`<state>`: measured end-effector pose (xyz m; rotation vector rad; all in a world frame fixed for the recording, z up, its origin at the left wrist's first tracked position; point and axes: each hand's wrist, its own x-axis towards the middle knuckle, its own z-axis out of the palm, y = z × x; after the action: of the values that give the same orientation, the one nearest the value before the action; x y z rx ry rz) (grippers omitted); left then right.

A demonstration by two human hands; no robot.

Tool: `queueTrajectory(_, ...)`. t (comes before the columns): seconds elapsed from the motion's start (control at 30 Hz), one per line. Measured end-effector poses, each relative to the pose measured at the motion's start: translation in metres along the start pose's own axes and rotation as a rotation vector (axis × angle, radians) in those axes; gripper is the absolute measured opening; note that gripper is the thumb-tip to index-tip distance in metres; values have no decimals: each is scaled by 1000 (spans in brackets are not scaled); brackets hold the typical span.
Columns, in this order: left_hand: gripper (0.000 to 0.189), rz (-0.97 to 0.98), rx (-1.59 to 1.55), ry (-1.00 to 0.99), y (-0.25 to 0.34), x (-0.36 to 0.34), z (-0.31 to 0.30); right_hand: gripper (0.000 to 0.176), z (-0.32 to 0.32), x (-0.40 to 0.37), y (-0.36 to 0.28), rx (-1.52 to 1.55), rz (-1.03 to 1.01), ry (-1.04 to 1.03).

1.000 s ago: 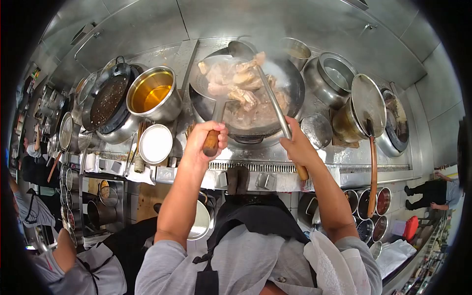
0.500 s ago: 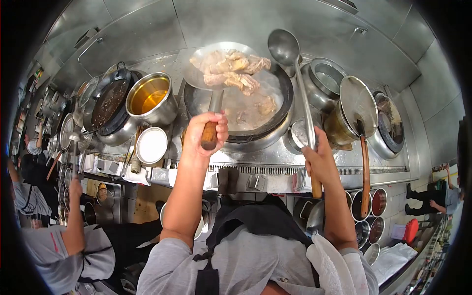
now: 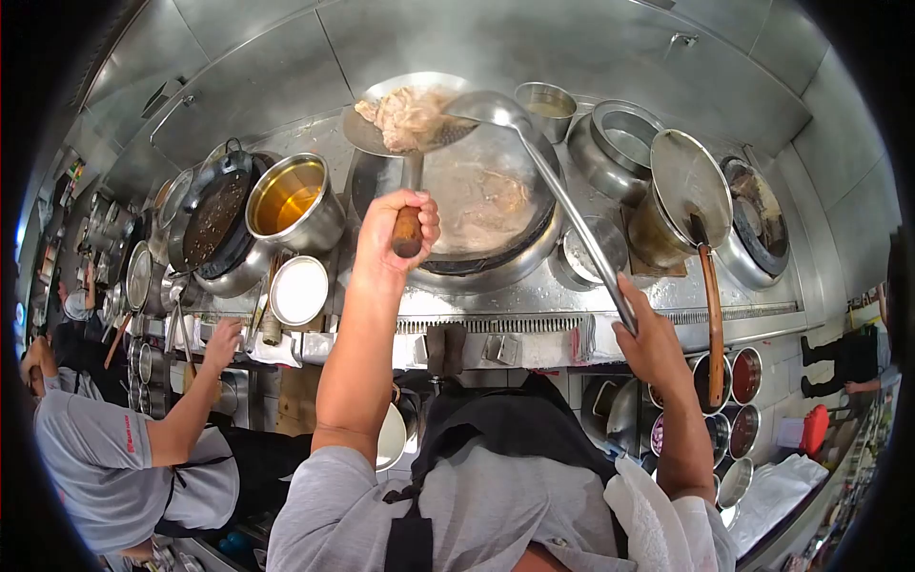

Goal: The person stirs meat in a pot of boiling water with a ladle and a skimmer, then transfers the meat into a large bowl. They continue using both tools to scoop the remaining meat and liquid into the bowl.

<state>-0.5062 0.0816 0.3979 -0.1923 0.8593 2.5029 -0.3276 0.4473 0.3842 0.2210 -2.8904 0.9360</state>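
My left hand (image 3: pixel 389 231) is wrapped round the wooden handle of a perforated metal strainer (image 3: pixel 360 136). Pale pieces of meat (image 3: pixel 408 116) lie heaped in the strainer, which is held over the far left part of a steaming wok (image 3: pixel 529 246). Cloudy liquid fills the wok, and another pale piece (image 3: pixel 500 194) shows at its surface. In my right hand (image 3: pixel 656 341), closed round the long shaft, is a metal ladle (image 3: pixel 488 107). The ladle's bowl overlaps the right side of the strainer, close beside the meat.
Left of the wok stand a pot of amber liquid (image 3: pixel 322 217), a white-topped container (image 3: pixel 299 291) and a dark wok (image 3: pixel 214 219). To the right, a mesh strainer (image 3: pixel 691 176) rests on a pot. A co-worker's hand (image 3: pixel 225 343) is at the counter on the left.
The ladle bowl has swung left and down from beyond the wok to the strainer. The meat is bunched further left in the strainer. The co-worker's arm has moved right.
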Motion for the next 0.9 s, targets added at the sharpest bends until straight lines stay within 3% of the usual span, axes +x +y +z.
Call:
queueTrajectory(0.1,9,-69,-67,-8,-11,-13,-2,70,11,27,-14,-9,-7,-41)
queueTrajectory(0.13,29,-95,-160,-47,-17,-16,-6,70,12,36,-22,16,22,-95)
queueTrajectory(0.27,29,-147,-248,-75,-32,-28,-11,70,31,53,-27,110,22,-130)
queueTrajectory(0.37,28,-143,-259,-70,-35,-35,-8,68,36,41,-29,222,58,-28)
queueTrajectory(0.57,28,-112,-261,-82,-28,-26,-6,69,63,0,-42,805,257,199)
queueTrajectory(0.63,27,-108,-234,-83,-25,-20,-4,71,63,-6,-68,946,352,141)
queueTrajectory(0.8,23,-95,-104,-40,-25,-15,6,66,45,10,-67,1237,339,-148)
queueTrajectory(0.9,25,-127,-173,-64,-29,-19,4,65,47,15,-53,1078,248,-108)
